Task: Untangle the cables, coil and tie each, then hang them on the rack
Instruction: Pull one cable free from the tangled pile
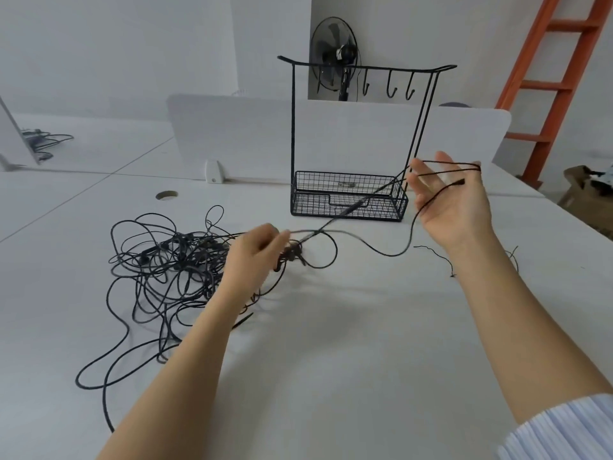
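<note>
Head cam view: the right hand (447,197) is up off the desk (331,343), palm open and fingers spread, with a few turns of thin black cable (389,255) wound across it. From there the cable sags down and runs over to the left hand (257,250), which pinches it right at the edge of the tangle (172,260). That hand is pretty blurry, tbh. The rest of the cables sit in a messy heap on the desk's left side. The wire rack (293,127) stands behind, between the hands, its hooks (392,84) bare. A short thin tie (438,255) lies by the right forearm.
</note>
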A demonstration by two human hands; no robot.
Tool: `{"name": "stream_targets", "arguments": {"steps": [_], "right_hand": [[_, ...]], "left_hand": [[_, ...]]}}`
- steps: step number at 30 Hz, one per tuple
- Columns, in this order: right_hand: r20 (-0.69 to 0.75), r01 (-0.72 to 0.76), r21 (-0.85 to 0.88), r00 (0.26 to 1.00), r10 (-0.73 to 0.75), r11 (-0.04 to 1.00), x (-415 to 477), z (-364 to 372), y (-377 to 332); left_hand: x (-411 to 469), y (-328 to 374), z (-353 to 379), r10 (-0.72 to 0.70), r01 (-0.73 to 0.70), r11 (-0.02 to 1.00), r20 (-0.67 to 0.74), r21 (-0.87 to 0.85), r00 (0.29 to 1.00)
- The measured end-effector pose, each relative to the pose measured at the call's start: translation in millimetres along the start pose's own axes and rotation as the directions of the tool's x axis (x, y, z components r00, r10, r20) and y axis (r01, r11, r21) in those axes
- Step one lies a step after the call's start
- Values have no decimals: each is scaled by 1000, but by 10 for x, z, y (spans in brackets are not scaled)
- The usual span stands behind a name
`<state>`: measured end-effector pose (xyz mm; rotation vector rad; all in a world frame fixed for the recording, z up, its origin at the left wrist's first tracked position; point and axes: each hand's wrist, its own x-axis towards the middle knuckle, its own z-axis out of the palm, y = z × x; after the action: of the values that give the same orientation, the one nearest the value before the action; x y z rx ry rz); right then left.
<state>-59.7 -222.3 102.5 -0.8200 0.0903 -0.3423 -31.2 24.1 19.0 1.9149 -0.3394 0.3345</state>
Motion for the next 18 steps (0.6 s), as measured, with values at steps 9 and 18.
{"name": "stream_targets", "arguments": {"steps": [9, 18], "right_hand": [[99, 332, -532, 938, -332, 779, -104, 233, -353], [-290, 345, -472, 808, -513, 811, 102, -78, -552]], "left_hand": [[16, -155, 100, -11, -18, 726, 37, 688, 999], [90, -124, -185, -178, 391, 809, -451, 440, 875]]}}
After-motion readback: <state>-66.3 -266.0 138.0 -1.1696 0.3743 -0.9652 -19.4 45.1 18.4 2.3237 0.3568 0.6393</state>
